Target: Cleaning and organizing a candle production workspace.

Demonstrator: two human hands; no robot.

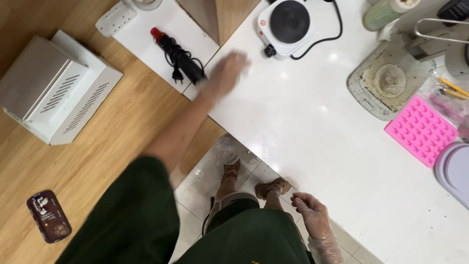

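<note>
Head view: a person in a dark green garment stands at a white table [312, 146], left hand [225, 73] stretched far forward and blurred, fingers loosely spread, hovering over the table edge just beside a black heat tool with a red tip [178, 55] and its coiled cord. Nothing is gripped; the tool lies untouched on a white board. Right hand [312, 211], in a clear plastic glove, hangs open and empty near the table's near edge. Well to the right of the left hand sit a small electric hotplate [287, 24], a round-cornered dusty board [386, 80] and a pink silicone mould [421, 129], none in use. The work looks barely begun, judging by the idle tools.
</note>
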